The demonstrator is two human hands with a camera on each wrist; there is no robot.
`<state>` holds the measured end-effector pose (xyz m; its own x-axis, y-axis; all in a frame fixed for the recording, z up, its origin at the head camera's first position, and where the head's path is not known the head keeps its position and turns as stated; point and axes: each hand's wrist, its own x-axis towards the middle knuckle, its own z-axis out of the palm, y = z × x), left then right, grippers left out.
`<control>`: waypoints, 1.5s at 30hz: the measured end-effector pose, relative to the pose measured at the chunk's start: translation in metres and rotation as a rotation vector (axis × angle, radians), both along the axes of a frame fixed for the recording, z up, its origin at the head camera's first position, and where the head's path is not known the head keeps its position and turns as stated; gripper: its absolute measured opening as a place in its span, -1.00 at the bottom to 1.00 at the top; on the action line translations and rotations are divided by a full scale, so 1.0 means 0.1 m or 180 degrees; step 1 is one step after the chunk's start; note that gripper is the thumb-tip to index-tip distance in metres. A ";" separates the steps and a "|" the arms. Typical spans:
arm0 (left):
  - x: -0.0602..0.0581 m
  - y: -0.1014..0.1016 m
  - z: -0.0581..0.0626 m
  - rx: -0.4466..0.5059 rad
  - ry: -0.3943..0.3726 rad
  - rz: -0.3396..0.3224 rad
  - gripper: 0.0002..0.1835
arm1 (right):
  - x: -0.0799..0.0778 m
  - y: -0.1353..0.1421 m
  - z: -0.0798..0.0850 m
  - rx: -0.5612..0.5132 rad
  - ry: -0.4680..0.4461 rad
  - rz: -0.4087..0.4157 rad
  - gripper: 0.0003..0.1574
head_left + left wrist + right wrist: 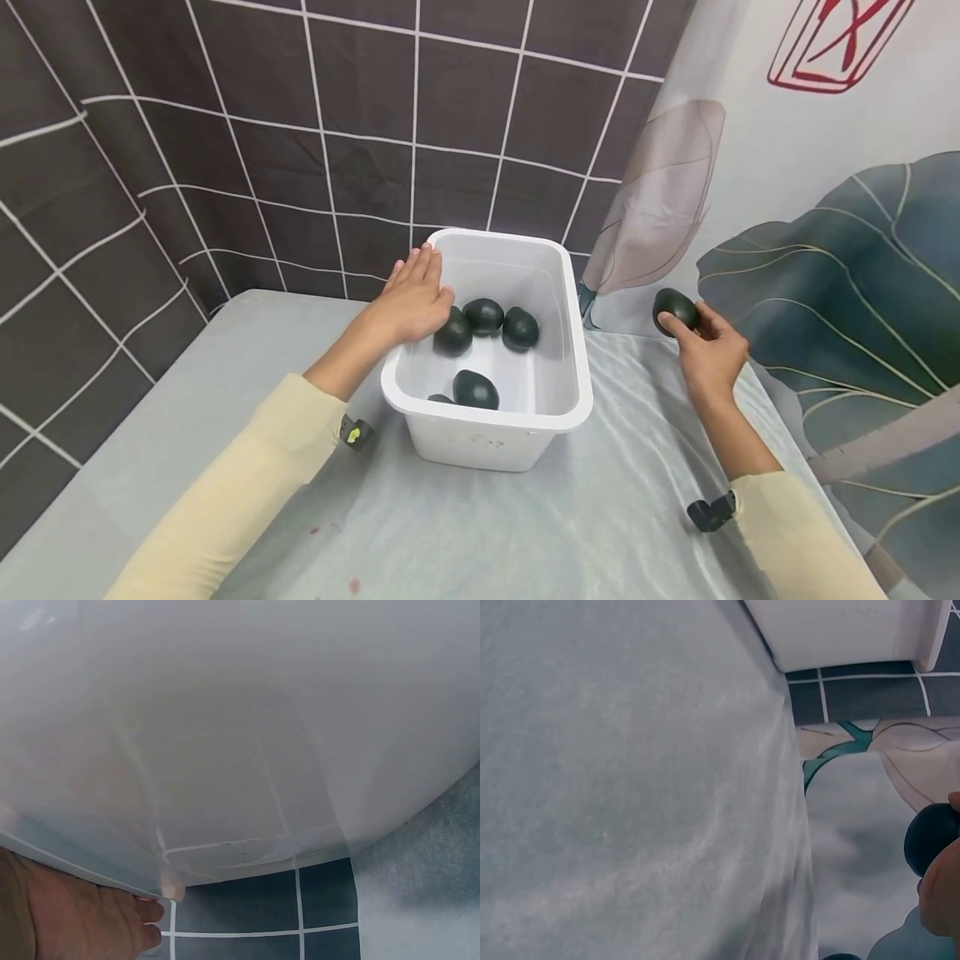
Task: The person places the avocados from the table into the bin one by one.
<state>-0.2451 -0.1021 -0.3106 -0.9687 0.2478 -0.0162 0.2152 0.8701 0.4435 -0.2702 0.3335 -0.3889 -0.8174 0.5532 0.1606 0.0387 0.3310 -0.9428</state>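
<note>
A white plastic tub (483,433) holds several dark green avocados; three lie together, among them one avocado (483,317) against the far side. A nearer avocado (476,390) lies by the front wall, with another partly hidden beside it. My left hand (412,304) rests on the tub's left rim with its fingers extended; in the left wrist view the hand (90,919) shows beside the tub's outer wall (225,750). Right of the tub, my right hand (708,350) grips an avocado (673,310) between thumb and fingers, held up apart from the tub.
The tub stands on a table covered with a pale grey-blue cloth (615,508). A dark curtain with a white grid (360,175) hangs behind and to the left. A leaf-patterned curtain (847,275) hangs on the right. A dark rounded thing (841,957) barely shows in the right wrist view.
</note>
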 end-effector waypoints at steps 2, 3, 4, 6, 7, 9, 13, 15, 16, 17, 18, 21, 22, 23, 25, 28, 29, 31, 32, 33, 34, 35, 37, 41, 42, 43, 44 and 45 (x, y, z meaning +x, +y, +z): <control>-0.01 0.00 0.00 -0.0010 0.0005 0.0006 -0.14 | 0.00 -0.02 0.01 0.0024 0.0036 0.0039 -0.03; -0.01 0.00 0.00 -0.0015 0.0008 0.0010 -0.14 | 0.00 -0.03 0.01 0.0050 0.0055 0.0057 -0.03; -0.01 0.00 0.00 -0.0020 0.0012 0.0014 -0.14 | 0.00 -0.04 0.01 0.0068 0.0075 0.0073 -0.04; -0.02 0.00 0.01 -0.0024 0.0021 0.0021 -0.14 | 0.00 -0.07 0.01 0.0097 0.0107 0.0099 -0.05; -0.02 0.00 0.01 -0.0025 0.0021 0.0022 -0.14 | 0.01 -0.08 0.01 0.0114 0.0114 0.0104 -0.05; -0.03 -0.01 0.01 -0.0030 0.0024 0.0020 -0.14 | 0.01 -0.11 0.01 0.0125 0.0132 0.0106 -0.06; -0.03 -0.01 0.01 -0.0037 0.0002 0.0018 -0.15 | 0.01 -0.15 0.01 0.0128 0.0148 0.0139 -0.04; -0.03 -0.01 0.00 -0.0034 -0.0007 0.0018 -0.15 | 0.00 -0.16 0.01 0.0124 0.0140 0.0156 -0.03; -0.03 -0.01 0.00 -0.0029 -0.0009 0.0016 -0.15 | 0.00 -0.17 0.01 0.0135 0.0136 0.0160 -0.03; -0.02 -0.01 0.00 -0.0020 -0.0012 0.0012 -0.15 | 0.00 -0.18 0.02 0.0144 0.0129 0.0162 -0.03; -0.02 -0.01 0.00 -0.0012 -0.0013 0.0010 -0.14 | 0.00 -0.18 0.02 0.0154 0.0121 0.0164 -0.03; -0.02 0.00 0.00 0.0010 -0.0014 0.0000 -0.14 | 0.00 -0.20 0.02 0.0174 0.0113 0.0180 -0.04; -0.02 0.00 0.00 0.0014 -0.0014 -0.0005 -0.14 | 0.00 -0.21 0.03 0.0182 0.0130 0.0193 -0.04; -0.02 0.00 0.00 0.0016 -0.0017 -0.0007 -0.14 | 0.00 -0.22 0.04 0.0181 0.0146 0.0213 -0.05; -0.02 0.00 0.00 0.0014 -0.0019 -0.0005 -0.14 | 0.00 -0.25 0.05 0.0179 0.0186 0.0254 -0.05; -0.01 0.00 0.00 0.0015 -0.0023 -0.0003 -0.14 | 0.00 -0.30 0.09 0.0173 0.0202 0.0304 -0.05; -0.01 0.00 0.00 0.0018 -0.0026 -0.0002 -0.14 | 0.01 -0.31 0.10 0.0170 0.0192 0.0317 -0.04; -0.01 0.00 0.00 0.0023 -0.0026 -0.0001 -0.14 | 0.00 -0.34 0.12 0.0148 0.0181 0.0347 -0.04; -0.01 0.00 0.00 0.0027 -0.0024 -0.0002 -0.14 | 0.00 -0.36 0.13 0.0146 0.0180 0.0356 -0.05; -0.01 0.00 0.00 0.0026 -0.0023 -0.0002 -0.14 | 0.00 -0.37 0.14 0.0146 0.0188 0.0367 -0.05; -0.01 0.01 0.00 0.0025 -0.0025 -0.0003 -0.14 | 0.00 -0.39 0.15 0.0140 0.0209 0.0386 -0.06; -0.01 0.01 0.00 0.0021 -0.0022 -0.0004 -0.14 | 0.00 -0.41 0.17 0.0131 0.0239 0.0403 -0.07; -0.01 0.01 -0.01 0.0014 -0.0019 -0.0005 -0.14 | -0.01 -0.45 0.19 0.0117 0.0310 0.0438 -0.10; -0.02 0.01 0.00 0.0007 -0.0011 -0.0003 -0.14 | -0.03 -0.54 0.24 0.0061 0.0450 0.0505 -0.14; -0.02 0.01 0.00 0.0012 -0.0014 -0.0004 -0.14 | -0.03 -0.56 0.26 0.0047 0.0472 0.0515 -0.14; -0.02 0.01 0.00 0.0010 -0.0014 -0.0004 -0.14 | -0.03 -0.57 0.27 0.0034 0.0493 0.0533 -0.14; -0.02 0.01 0.00 0.0006 -0.0015 -0.0004 -0.14 | -0.03 -0.59 0.28 0.0039 0.0499 0.0543 -0.13; -0.03 0.01 -0.01 0.0003 -0.0017 -0.0003 -0.14 | -0.03 -0.61 0.29 0.0042 0.0498 0.0554 -0.13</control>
